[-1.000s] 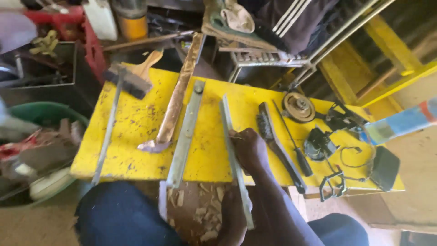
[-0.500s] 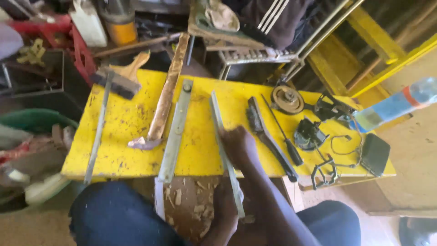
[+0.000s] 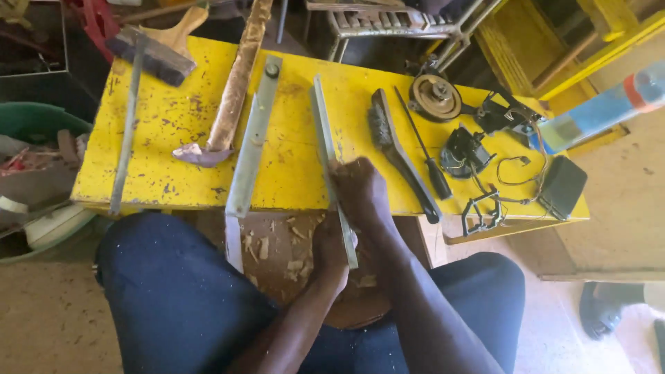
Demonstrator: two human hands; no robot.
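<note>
The long metal file (image 3: pixel 324 138) lies lengthwise over the yellow table (image 3: pixel 173 118), its far tip pointing to 12 o'clock and its near end hanging past the table's front edge above the lap. The right hand (image 3: pixel 360 190) is closed over the file at the table edge, fingers wrapped on top. The left hand (image 3: pixel 331 246) grips the near end just at 6 o'clock of the right one, also curled shut around it; the two hands nearly touch.

At 9 o'clock of the file, just beside it, a flat metal bar (image 3: pixel 251 145) runs parallel and also overhangs the edge. Further toward 9 lies a rusty curved blade (image 3: pixel 232 97), then a thin rod (image 3: pixel 126 125) and a wood-handled brush (image 3: pixel 156 52) at 10 o'clock. At 3 o'clock, close by, sit a wire brush (image 3: pixel 395 149) and a screwdriver (image 3: pixel 424 149); beyond them a round pulley (image 3: pixel 434 97), black parts with wires (image 3: pixel 485 138) and a black case (image 3: pixel 562 185). Wood shavings (image 3: pixel 277 246) lie below the table edge. A green basin (image 3: pixel 34 121) stands off the table at 9 o'clock.
</note>
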